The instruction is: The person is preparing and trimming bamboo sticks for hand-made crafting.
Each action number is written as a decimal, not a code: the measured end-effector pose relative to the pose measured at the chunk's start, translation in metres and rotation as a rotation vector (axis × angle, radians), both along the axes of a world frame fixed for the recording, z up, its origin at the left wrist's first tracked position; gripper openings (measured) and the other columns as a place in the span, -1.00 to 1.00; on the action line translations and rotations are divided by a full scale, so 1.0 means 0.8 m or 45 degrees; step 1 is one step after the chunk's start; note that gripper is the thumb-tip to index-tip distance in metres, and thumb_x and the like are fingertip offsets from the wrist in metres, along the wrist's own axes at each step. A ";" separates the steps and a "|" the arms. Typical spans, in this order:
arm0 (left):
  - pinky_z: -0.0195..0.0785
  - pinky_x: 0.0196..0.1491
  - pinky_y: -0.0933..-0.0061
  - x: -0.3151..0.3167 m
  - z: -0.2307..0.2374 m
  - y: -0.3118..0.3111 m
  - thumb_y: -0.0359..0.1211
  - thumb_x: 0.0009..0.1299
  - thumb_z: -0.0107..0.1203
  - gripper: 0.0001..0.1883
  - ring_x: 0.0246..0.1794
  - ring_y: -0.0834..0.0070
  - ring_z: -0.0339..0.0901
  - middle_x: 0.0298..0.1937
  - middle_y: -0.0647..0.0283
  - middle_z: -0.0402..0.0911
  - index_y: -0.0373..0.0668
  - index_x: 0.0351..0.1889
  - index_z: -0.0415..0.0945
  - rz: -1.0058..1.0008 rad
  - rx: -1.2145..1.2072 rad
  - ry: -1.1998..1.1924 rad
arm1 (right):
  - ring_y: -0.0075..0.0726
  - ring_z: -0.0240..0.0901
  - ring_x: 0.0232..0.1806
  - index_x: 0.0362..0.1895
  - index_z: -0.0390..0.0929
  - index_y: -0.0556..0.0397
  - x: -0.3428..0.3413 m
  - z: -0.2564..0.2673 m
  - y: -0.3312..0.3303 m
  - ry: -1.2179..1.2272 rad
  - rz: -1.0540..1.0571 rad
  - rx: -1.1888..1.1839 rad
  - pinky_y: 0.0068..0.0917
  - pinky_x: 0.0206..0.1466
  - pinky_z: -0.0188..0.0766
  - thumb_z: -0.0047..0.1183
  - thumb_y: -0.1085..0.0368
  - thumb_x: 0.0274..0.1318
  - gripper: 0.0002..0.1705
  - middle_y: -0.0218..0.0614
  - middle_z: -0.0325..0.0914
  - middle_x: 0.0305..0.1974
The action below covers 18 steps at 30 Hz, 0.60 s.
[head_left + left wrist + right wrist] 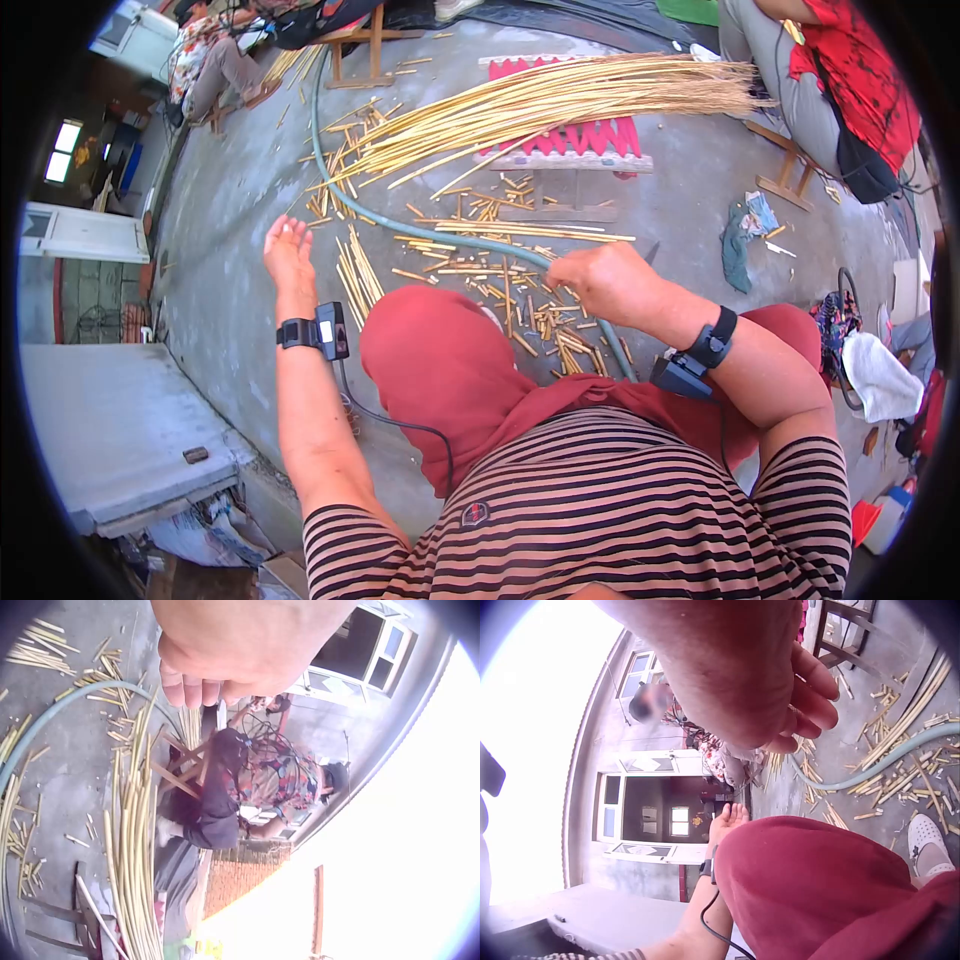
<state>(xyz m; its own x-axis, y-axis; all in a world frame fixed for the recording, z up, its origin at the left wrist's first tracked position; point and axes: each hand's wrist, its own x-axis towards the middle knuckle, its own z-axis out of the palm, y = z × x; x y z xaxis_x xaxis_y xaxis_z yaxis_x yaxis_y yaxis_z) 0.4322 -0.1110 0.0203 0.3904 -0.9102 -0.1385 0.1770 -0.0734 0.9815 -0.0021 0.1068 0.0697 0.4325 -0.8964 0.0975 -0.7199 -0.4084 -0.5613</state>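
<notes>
My left hand (290, 258) is raised to the left of the red-covered knee, its fingers loose and nothing seen in them. In the left wrist view that hand (247, 652) hangs over the scene with its fingertips loosely bent. My right hand (605, 280) is over the other knee, above cut stalk pieces (560, 325) on the floor. The right wrist view shows its fingers (817, 705) loosely bent, with no object visible in them. Ahead, a long bundle of yellow stalks (540, 100) lies across a low bench with pink webbing (600, 140).
A green-grey hose (400, 226) winds through the stalk pieces toward my legs. A dark pointed strip (653, 252) shows beyond my right hand. Two people sit nearby, one in patterned clothing (195, 55), one in a red top (870, 90). A white slab (120, 430) stands at left.
</notes>
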 end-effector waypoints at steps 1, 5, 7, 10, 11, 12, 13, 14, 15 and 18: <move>0.42 -0.03 0.25 -0.044 0.039 -0.012 -0.47 0.37 -0.04 -0.71 -0.10 0.37 0.48 -0.07 0.17 0.49 -0.23 0.05 0.36 -0.125 -0.072 0.032 | -0.05 0.53 -0.37 -0.35 0.53 -0.03 -0.001 0.008 0.002 0.068 0.029 0.033 -0.20 -0.38 0.42 0.01 0.45 -0.17 -0.80 -0.20 0.56 -0.42; 0.44 -0.08 0.38 -0.213 0.110 -0.032 -0.45 0.32 0.06 -0.70 -0.15 0.41 0.52 -0.13 0.20 0.53 -0.24 0.02 0.40 -0.696 -0.166 -0.128 | -0.03 0.55 -0.35 -0.28 0.52 0.00 -0.007 0.039 0.009 0.318 0.141 0.189 -0.18 -0.35 0.44 0.00 0.42 -0.15 -0.77 -0.17 0.57 -0.42; 0.43 -0.12 0.39 -0.291 0.097 -0.024 -0.43 0.29 0.11 -0.74 -0.14 0.43 0.52 -0.17 0.26 0.55 -0.20 -0.05 0.46 -0.928 -0.072 -0.207 | -0.01 0.56 -0.33 -0.27 0.52 0.04 -0.012 0.047 0.013 0.430 0.154 0.293 -0.17 -0.33 0.45 -0.01 0.40 -0.11 -0.77 -0.15 0.58 -0.41; 0.40 -0.15 0.42 -0.377 0.033 -0.016 -0.39 0.24 0.17 -0.74 -0.16 0.46 0.52 -0.20 0.29 0.57 -0.19 -0.11 0.50 -1.160 -0.072 -0.798 | -0.01 0.57 -0.27 -0.19 0.52 0.08 -0.018 0.061 0.012 0.565 0.226 0.440 -0.16 -0.27 0.48 -0.01 0.37 -0.07 -0.73 -0.11 0.60 -0.35; 0.39 -0.15 0.40 -0.397 0.008 -0.015 -0.38 0.20 0.20 -0.72 -0.17 0.41 0.52 -0.21 0.26 0.58 -0.19 -0.12 0.50 -1.179 -0.186 -1.097 | -0.02 0.58 -0.25 -0.17 0.52 0.08 -0.018 0.068 0.012 0.580 0.249 0.471 -0.16 -0.26 0.49 -0.01 0.36 -0.06 -0.72 -0.11 0.60 -0.34; 0.38 -0.14 0.37 -0.412 -0.003 -0.009 -0.37 0.18 0.21 -0.70 -0.15 0.38 0.51 -0.20 0.24 0.57 -0.17 -0.11 0.50 -1.122 -0.441 -1.395 | -0.12 0.58 -0.18 -0.27 0.65 0.04 -0.016 0.065 0.012 0.514 0.159 0.469 -0.24 -0.23 0.51 0.09 0.36 -0.13 -0.76 -0.19 0.62 -0.23; 0.37 -0.12 0.33 -0.423 -0.012 0.001 -0.36 0.16 0.22 -0.68 -0.14 0.34 0.49 -0.19 0.22 0.57 -0.15 -0.10 0.51 -1.040 -0.699 -1.682 | -0.13 0.58 -0.18 -0.27 0.65 0.03 -0.017 0.071 0.011 0.483 0.167 0.476 -0.25 -0.24 0.52 0.10 0.36 -0.13 -0.76 -0.19 0.62 -0.23; 0.36 -0.11 0.30 -0.432 -0.019 0.008 -0.36 0.14 0.23 -0.66 -0.12 0.30 0.48 -0.18 0.20 0.56 -0.13 -0.09 0.51 -0.932 -0.960 -1.960 | -0.15 0.58 -0.18 -0.26 0.65 0.03 -0.020 0.081 0.010 0.451 0.180 0.482 -0.25 -0.24 0.52 0.11 0.36 -0.12 -0.76 -0.20 0.62 -0.22; 0.35 -0.10 0.26 -0.443 -0.021 0.013 -0.34 0.12 0.23 -0.65 -0.10 0.26 0.47 -0.20 0.19 0.56 -0.12 -0.11 0.51 -0.910 -0.929 -1.992 | -0.16 0.59 -0.17 -0.26 0.65 0.03 -0.021 0.086 0.008 0.418 0.193 0.484 -0.25 -0.24 0.52 0.11 0.36 -0.12 -0.76 -0.20 0.62 -0.21; 0.32 -0.09 0.17 -0.473 -0.020 0.012 -0.31 0.10 0.24 -0.67 -0.10 0.21 0.44 -0.22 0.21 0.54 -0.12 -0.17 0.49 -0.834 -0.877 -2.088 | -0.12 0.58 -0.20 -0.18 0.56 0.07 -0.030 0.093 0.005 0.456 0.241 0.475 -0.22 -0.24 0.51 0.03 0.35 -0.05 -0.73 -0.16 0.61 -0.26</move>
<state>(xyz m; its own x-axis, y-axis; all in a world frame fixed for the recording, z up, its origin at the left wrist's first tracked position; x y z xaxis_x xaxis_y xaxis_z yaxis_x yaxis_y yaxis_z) 0.0539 -0.1016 0.0042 -0.6417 -0.6764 0.3617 -0.7222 0.6915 0.0119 -0.0260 0.1106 0.1440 0.5375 -0.7452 -0.3948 -0.8256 -0.3695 -0.4265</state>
